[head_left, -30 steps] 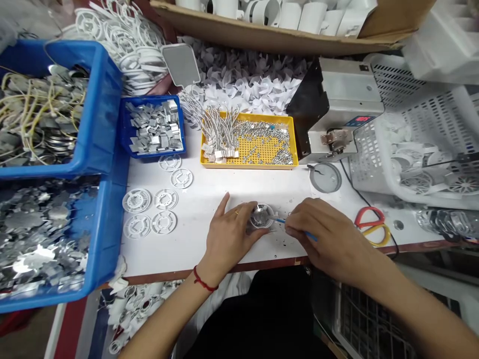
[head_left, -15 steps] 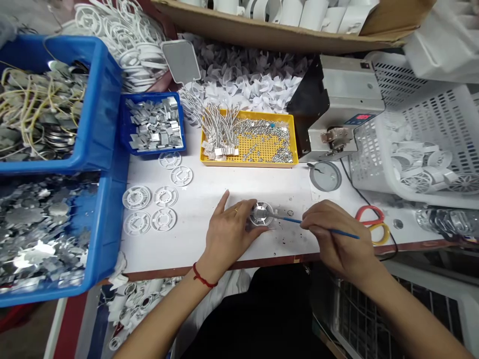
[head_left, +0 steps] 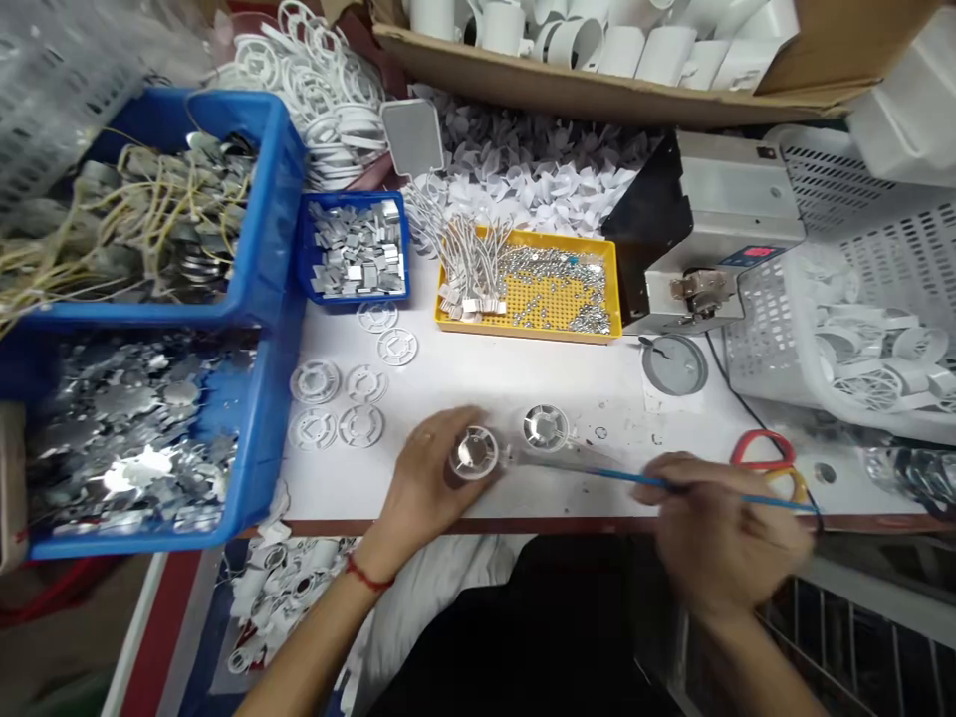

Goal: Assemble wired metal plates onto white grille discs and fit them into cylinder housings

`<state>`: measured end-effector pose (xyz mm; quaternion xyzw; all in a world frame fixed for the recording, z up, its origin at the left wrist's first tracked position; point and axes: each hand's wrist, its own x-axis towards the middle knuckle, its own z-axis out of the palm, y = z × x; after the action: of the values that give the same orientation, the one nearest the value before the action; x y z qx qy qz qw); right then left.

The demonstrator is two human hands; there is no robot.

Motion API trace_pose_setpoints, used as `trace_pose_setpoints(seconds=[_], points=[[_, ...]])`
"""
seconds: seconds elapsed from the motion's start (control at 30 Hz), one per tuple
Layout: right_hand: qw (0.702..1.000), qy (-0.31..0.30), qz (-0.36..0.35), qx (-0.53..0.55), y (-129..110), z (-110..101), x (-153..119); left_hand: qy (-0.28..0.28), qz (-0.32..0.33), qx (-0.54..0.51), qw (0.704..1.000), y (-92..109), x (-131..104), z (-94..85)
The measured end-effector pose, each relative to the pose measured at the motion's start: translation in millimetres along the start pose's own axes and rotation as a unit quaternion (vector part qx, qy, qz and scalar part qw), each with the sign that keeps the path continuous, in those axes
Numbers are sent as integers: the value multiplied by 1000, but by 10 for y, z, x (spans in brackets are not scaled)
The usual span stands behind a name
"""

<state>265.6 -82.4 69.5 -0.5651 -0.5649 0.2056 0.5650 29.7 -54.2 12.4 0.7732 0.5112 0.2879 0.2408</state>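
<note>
My left hand (head_left: 433, 468) is closed around the side of a round white plastic ring (head_left: 494, 461) with a shiny metal disc (head_left: 472, 450) in it, low over the white tabletop. In my right hand (head_left: 728, 528), blurred by motion, is a thin paintbrush with a blue handle (head_left: 619, 476). Its blurred tip points left, close to the right edge of that ring; whether they touch I cannot tell. A second white ring with a metal disc (head_left: 546, 427) lies on the table just beyond the brush, apart from both hands.
Several bare white rings (head_left: 360, 425) lie left, beside blue bins (head_left: 280, 398) of metal parts. Behind are a yellow tray (head_left: 553, 337) of small metal pieces and wires, and a grey machine (head_left: 732, 189). To the right are a round grey dish (head_left: 676, 366), scissors (head_left: 762, 448) and a white basket (head_left: 769, 339).
My left hand has come away from the ring under the brush and now holds another ring to its left. The brush has swung toward this one. The camera view has shifted left.
</note>
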Motion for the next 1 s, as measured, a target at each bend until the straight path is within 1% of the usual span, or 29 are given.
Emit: trace_pose_setpoints(seconds=[0.07,0.13,0.23,0.37,0.5,0.63,0.73,0.8,0.87,1.0], points=[[999,-21,-29,22,-3,188,-94,37,-27,-38,998,-88,-72,135],[996,-51,-58,35,14,346,-148,66,-31,-44,996,-122,-105,256],[992,-80,-88,47,59,464,-175,83,-21,-36,996,-105,-109,325],[988,-99,-113,34,95,473,-174,94,-12,-36,995,-83,-101,300],[972,-157,-174,-14,16,456,-85,84,-10,-45,995,-99,-103,294],[930,-241,-258,-100,-153,480,92,77,-15,-49,996,-113,-111,312],[898,-282,-303,-150,-244,502,188,64,-28,-49,996,-120,-118,327],[884,-295,-320,-168,-270,505,219,59,-32,-49,996,-125,-121,333],[878,-301,-326,-177,-275,500,234,62,-30,-50,996,-128,-122,337],[881,-296,-323,-178,-261,478,237,61,-32,-53,996,-124,-118,329]])
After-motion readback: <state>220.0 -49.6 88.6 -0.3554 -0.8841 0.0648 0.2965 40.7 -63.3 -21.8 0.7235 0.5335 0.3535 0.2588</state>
